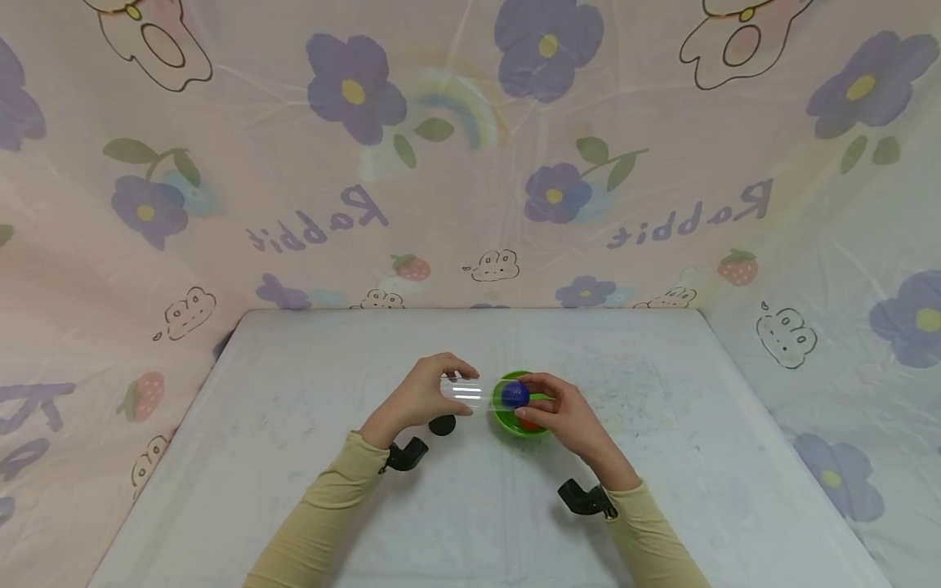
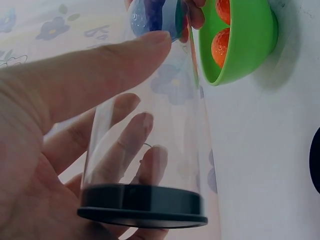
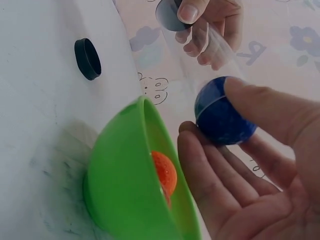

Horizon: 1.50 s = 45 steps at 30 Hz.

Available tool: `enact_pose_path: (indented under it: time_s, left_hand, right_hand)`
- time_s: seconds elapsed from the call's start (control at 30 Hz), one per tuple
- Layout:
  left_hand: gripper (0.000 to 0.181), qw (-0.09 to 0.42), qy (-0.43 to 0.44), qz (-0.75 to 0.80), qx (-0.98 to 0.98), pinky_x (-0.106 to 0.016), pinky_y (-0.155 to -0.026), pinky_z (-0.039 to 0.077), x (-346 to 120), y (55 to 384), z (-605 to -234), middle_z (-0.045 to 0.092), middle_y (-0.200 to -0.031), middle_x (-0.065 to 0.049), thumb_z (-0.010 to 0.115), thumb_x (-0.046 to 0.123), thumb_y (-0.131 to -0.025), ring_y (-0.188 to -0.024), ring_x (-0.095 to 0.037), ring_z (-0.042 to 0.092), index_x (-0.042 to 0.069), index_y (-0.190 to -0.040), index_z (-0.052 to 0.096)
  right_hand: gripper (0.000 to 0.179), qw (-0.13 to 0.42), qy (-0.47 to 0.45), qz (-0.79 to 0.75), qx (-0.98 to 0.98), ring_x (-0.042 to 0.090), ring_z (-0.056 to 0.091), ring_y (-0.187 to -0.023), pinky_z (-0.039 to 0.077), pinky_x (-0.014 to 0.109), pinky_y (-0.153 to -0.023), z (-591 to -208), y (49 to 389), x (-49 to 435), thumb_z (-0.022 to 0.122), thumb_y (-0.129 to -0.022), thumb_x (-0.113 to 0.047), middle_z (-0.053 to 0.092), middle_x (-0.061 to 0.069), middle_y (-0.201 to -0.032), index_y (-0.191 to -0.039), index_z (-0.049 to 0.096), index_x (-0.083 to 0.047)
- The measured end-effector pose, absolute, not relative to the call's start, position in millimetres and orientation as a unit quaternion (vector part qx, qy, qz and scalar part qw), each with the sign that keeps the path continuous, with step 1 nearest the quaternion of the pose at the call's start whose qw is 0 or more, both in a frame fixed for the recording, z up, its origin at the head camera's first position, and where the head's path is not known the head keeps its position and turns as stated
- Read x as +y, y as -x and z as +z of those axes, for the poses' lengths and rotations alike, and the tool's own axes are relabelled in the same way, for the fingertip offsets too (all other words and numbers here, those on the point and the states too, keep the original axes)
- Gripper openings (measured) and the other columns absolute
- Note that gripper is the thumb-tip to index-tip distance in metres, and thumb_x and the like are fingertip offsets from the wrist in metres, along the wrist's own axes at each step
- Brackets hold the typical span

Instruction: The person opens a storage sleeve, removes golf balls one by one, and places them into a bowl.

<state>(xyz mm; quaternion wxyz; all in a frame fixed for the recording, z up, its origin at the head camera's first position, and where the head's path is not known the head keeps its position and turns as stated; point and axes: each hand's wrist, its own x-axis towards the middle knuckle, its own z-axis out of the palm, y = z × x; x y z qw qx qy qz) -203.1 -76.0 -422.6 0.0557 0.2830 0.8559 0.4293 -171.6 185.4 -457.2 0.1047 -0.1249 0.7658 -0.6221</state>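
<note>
My left hand grips a clear plastic tube, held sideways above the table. A black cap closes the tube's left end, as the left wrist view shows. My right hand pinches a dark blue ball between thumb and fingers at the tube's other end. The tube's rim seems to cross the ball; how deep it sits I cannot tell. Below both hands stands a green bowl with orange balls inside, partly hidden by the right hand in the head view.
A loose black lid lies on the white table, left of the bowl and near my left wrist. Black camera mounts stick out from both sleeves. Printed cloth hangs behind the table and at its sides.
</note>
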Motion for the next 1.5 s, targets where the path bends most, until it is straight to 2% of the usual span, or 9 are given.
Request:
enact_pose_path:
  time_s: [0.1,0.27,0.37,0.53,0.67,0.9,1.33,1.5]
  left_hand:
    - [0.048,0.056,-0.282,0.432,0.855,-0.045,-0.086,0.046,-76.7,202.3,-421.8,0.062,-0.106,0.004,0.086,0.008,-0.069,-0.098,-0.02,0.054,0.006,-0.113,0.067]
    - [0.046,0.05,-0.282,0.425,0.859,-0.036,-0.085,0.046,-78.1,201.7,-422.5,0.062,-0.105,0.007,0.087,0.008,-0.068,-0.096,-0.015,0.053,0.012,-0.11,0.068]
    - [0.046,0.047,-0.287,0.42,0.86,-0.034,-0.085,0.045,-79.1,201.5,-424.5,0.062,-0.105,0.008,0.087,0.009,-0.068,-0.095,-0.013,0.053,0.014,-0.11,0.068]
    - [0.044,0.041,-0.293,0.414,0.861,-0.035,-0.085,0.045,-79.9,200.8,-426.6,0.063,-0.105,0.004,0.086,0.008,-0.069,-0.094,-0.013,0.053,0.013,-0.109,0.068]
    - [0.044,0.03,-0.296,0.413,0.861,-0.035,-0.085,0.045,-79.6,200.3,-426.0,0.063,-0.105,0.005,0.085,0.007,-0.07,-0.094,-0.013,0.053,0.012,-0.11,0.068]
    - [0.043,0.021,-0.307,0.419,0.854,-0.035,-0.086,0.044,-79.9,199.5,-424.0,0.063,-0.105,0.007,0.085,0.008,-0.071,-0.095,-0.013,0.054,0.013,-0.11,0.068]
    - [0.042,0.019,-0.32,0.435,0.841,-0.036,-0.085,0.045,-84.3,200.5,-425.7,0.062,-0.107,0.009,0.084,0.009,-0.073,-0.096,-0.012,0.054,0.015,-0.111,0.068]
    - [0.042,0.026,-0.311,0.455,0.834,-0.037,-0.084,0.046,-88.8,199.5,-425.7,0.063,-0.107,0.008,0.084,0.013,-0.074,-0.096,-0.014,0.054,0.014,-0.113,0.067]
  right_hand:
    - [0.05,0.106,0.122,-0.624,0.765,0.027,0.064,-0.101,0.053,0.031,-0.081,-456.8,171.5,185.1,0.075,-0.084,-0.014,0.057,0.018,-0.123,-0.128,0.054,-0.004]
    - [0.042,0.095,0.118,-0.631,0.76,0.028,0.064,-0.102,0.053,0.032,-0.081,-460.3,172.6,186.7,0.074,-0.085,-0.012,0.057,0.019,-0.12,-0.121,0.056,0.0]
    - [0.038,0.096,0.123,-0.648,0.746,0.028,0.065,-0.102,0.053,0.032,-0.082,-461.7,172.4,187.7,0.073,-0.085,-0.01,0.057,0.019,-0.119,-0.117,0.056,0.001]
    - [0.04,0.114,0.138,-0.671,0.72,0.032,0.064,-0.103,0.052,0.033,-0.084,-461.4,172.5,187.1,0.07,-0.087,-0.008,0.056,0.021,-0.121,-0.121,0.053,0.003]
    - [0.041,0.118,0.134,-0.658,0.732,0.03,0.063,-0.104,0.052,0.034,-0.084,-462.0,172.8,186.2,0.07,-0.088,-0.01,0.055,0.021,-0.123,-0.123,0.053,0.002]
    - [0.044,0.123,0.122,-0.644,0.745,0.03,0.061,-0.108,0.05,0.046,-0.087,-463.2,173.4,185.7,0.071,-0.087,-0.012,0.052,0.02,-0.126,-0.125,0.053,0.001]
    - [0.048,0.14,0.112,-0.649,0.74,0.025,0.061,-0.106,0.05,0.044,-0.087,-460.5,171.2,188.6,0.073,-0.086,-0.02,0.053,0.014,-0.126,-0.127,0.055,-0.004]
    - [0.048,0.14,0.11,-0.653,0.736,0.026,0.06,-0.108,0.047,0.049,-0.09,-459.5,170.7,190.2,0.073,-0.086,-0.021,0.052,0.015,-0.127,-0.127,0.054,-0.005]
